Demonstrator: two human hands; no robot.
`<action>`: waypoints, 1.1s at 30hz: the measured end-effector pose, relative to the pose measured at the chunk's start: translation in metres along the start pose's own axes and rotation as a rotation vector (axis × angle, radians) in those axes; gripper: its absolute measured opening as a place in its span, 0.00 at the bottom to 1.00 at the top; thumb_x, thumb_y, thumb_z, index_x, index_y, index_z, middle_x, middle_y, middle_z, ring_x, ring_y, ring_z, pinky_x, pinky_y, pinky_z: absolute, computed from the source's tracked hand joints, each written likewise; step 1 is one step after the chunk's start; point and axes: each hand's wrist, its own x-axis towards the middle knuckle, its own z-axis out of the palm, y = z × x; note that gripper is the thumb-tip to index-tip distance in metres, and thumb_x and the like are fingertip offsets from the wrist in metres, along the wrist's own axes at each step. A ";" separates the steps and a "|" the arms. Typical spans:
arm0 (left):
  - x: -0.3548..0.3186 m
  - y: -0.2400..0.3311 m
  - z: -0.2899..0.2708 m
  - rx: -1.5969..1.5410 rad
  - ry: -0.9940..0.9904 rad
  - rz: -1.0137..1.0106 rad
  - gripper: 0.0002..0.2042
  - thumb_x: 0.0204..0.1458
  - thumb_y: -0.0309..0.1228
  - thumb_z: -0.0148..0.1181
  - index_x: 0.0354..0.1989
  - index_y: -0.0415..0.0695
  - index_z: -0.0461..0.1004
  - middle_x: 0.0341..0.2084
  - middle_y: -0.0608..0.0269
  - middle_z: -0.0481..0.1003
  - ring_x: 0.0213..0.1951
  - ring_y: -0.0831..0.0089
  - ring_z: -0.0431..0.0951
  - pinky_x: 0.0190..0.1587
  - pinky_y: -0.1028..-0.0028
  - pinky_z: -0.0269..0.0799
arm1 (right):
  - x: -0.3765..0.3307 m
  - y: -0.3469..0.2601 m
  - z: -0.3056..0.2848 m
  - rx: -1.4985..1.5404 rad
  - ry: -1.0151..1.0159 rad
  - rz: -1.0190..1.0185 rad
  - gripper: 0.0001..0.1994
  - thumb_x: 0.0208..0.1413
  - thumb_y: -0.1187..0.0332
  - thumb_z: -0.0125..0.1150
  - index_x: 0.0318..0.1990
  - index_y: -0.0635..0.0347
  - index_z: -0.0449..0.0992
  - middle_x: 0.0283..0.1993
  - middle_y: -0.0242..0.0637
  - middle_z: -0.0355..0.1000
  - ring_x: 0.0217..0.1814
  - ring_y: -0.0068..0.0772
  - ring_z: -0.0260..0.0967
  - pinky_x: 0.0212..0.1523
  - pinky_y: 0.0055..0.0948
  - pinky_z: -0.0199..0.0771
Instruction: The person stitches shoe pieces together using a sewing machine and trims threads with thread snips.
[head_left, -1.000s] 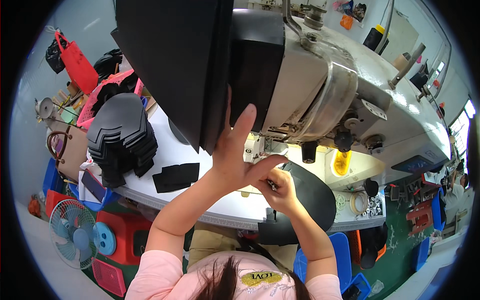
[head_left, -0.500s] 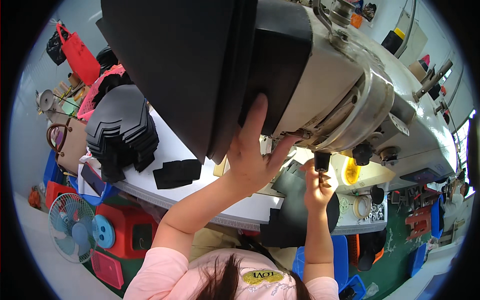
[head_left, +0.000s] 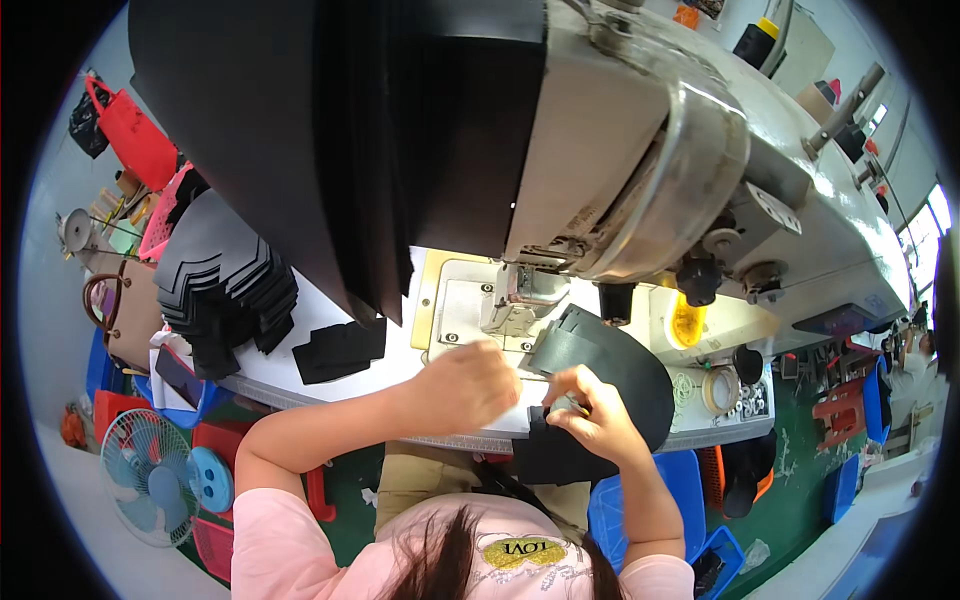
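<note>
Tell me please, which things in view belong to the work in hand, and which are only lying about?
Likely part of the work:
sewing machine, beyond the left hand
dark rounded panel, by the right hand
stack of black pieces

Apparently just lying or standing about:
red bag
brown handbag
blue fan, lower left

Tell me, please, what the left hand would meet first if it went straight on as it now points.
The left hand would probably meet the right hand first; depth is unclear, so it might instead pass above it, over the black sheet.
</note>
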 end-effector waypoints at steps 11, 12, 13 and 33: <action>0.003 -0.008 -0.004 0.036 0.062 -0.202 0.11 0.33 0.24 0.57 0.30 0.41 0.70 0.23 0.64 0.66 0.29 0.69 0.67 0.37 0.70 0.64 | 0.022 -0.035 0.009 -0.703 0.204 -0.292 0.12 0.45 0.65 0.65 0.28 0.59 0.67 0.20 0.37 0.69 0.21 0.36 0.70 0.22 0.30 0.68; 0.004 -0.008 -0.003 0.052 0.108 -0.210 0.12 0.31 0.23 0.58 0.29 0.42 0.71 0.21 0.67 0.65 0.27 0.70 0.67 0.34 0.72 0.64 | 0.024 -0.036 0.012 -0.699 0.206 -0.291 0.12 0.45 0.65 0.65 0.28 0.59 0.67 0.20 0.37 0.69 0.21 0.36 0.70 0.22 0.30 0.68; 0.005 -0.008 -0.003 0.052 0.104 -0.210 0.12 0.31 0.23 0.58 0.29 0.42 0.71 0.21 0.67 0.65 0.27 0.70 0.67 0.34 0.72 0.64 | 0.026 -0.036 0.015 -0.739 0.217 -0.284 0.12 0.44 0.65 0.65 0.27 0.59 0.67 0.19 0.37 0.68 0.20 0.36 0.69 0.21 0.30 0.67; 0.042 -0.027 -0.027 0.607 0.503 -0.305 0.13 0.29 0.18 0.61 0.28 0.40 0.72 0.17 0.66 0.64 0.18 0.72 0.64 0.21 0.75 0.54 | 0.019 -0.005 0.016 -0.644 0.178 -0.156 0.14 0.46 0.59 0.63 0.30 0.59 0.67 0.17 0.38 0.69 0.18 0.38 0.69 0.19 0.31 0.66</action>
